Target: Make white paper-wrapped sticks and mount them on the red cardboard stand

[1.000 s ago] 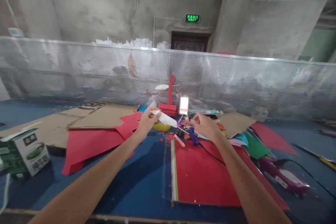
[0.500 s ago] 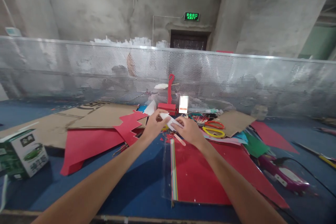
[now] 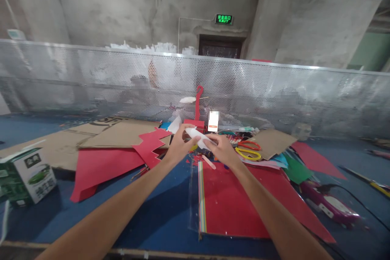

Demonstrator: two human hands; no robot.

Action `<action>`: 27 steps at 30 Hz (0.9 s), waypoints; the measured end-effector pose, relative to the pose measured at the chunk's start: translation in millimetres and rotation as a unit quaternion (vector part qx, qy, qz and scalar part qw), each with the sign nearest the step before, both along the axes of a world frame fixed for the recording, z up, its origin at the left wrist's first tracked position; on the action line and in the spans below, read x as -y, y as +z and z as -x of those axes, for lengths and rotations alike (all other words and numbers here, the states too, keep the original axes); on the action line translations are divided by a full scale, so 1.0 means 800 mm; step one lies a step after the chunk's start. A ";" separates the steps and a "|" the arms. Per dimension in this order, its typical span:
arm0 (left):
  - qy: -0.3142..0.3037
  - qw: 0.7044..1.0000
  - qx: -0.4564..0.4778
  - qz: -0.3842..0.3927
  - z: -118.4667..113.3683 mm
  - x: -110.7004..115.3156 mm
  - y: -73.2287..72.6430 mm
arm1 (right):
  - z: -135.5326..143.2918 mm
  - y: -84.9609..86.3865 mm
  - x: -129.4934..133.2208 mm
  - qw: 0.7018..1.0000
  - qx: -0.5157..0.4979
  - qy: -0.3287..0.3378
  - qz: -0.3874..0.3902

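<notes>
A small piece of white paper is held between my two hands, above the middle of the blue table. My left hand pinches its left end between thumb and fingers. At its right end my right hand grips it, thumb toward the paper. Just below lies a wooden craft stick beside red paper scraps. Behind the hands stands a red box with a tall, hook-topped red strip rising from it. A lit phone leans upright to its right.
Red card sheets lie in front on the right. Orange and yellow scissors, brown cardboard and a purple glue gun are farther right. Cut red card and a green-white carton lie left. A perforated metal screen spans the back.
The white paper has turned slightly and shows more of its surface between my hands. My fingers have shifted a little on it; the rest of the table looks the same.
</notes>
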State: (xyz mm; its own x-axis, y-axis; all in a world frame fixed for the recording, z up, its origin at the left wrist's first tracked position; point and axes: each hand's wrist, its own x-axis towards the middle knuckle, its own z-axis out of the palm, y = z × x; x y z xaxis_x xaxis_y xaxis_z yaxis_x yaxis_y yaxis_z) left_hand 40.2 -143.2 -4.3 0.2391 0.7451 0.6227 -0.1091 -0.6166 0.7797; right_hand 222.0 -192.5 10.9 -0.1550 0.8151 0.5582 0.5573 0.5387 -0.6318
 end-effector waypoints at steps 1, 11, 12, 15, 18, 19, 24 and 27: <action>0.010 1.000 0.001 -0.001 0.000 0.000 0.000 | 0.000 0.000 0.001 1.000 0.006 0.008 -0.001; 0.047 0.998 0.030 0.031 -0.006 0.004 0.000 | 0.021 -0.007 0.007 0.962 0.219 -0.148 -0.061; 0.049 0.998 0.035 0.033 -0.007 0.005 0.000 | 0.021 -0.007 0.007 0.957 0.236 -0.155 -0.061; 0.030 0.998 0.039 0.032 -0.006 0.006 0.001 | 0.016 -0.005 0.007 0.954 0.262 -0.133 -0.060; 0.002 0.999 0.039 0.025 -0.001 0.003 -0.001 | 0.010 -0.002 0.011 0.963 0.247 -0.094 -0.055; -0.005 0.999 0.039 0.019 0.001 0.001 -0.003 | 0.010 -0.001 0.013 0.967 0.236 -0.084 -0.054; -0.045 0.998 0.033 -0.024 0.005 -0.007 -0.008 | 0.015 -0.001 0.016 0.975 0.193 -0.084 -0.071; -0.071 0.996 0.030 -0.036 0.006 -0.008 -0.007 | 0.014 -0.004 0.011 0.973 0.189 -0.094 -0.094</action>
State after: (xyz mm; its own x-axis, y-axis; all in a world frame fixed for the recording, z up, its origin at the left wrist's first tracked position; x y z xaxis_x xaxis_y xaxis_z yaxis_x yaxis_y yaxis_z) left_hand 35.5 -136.7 -9.8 0.2989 0.6598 0.6894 -0.2442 -0.6455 0.7236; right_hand 210.4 -201.0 7.8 -0.2371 0.7376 0.6322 0.8306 0.4914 -0.2619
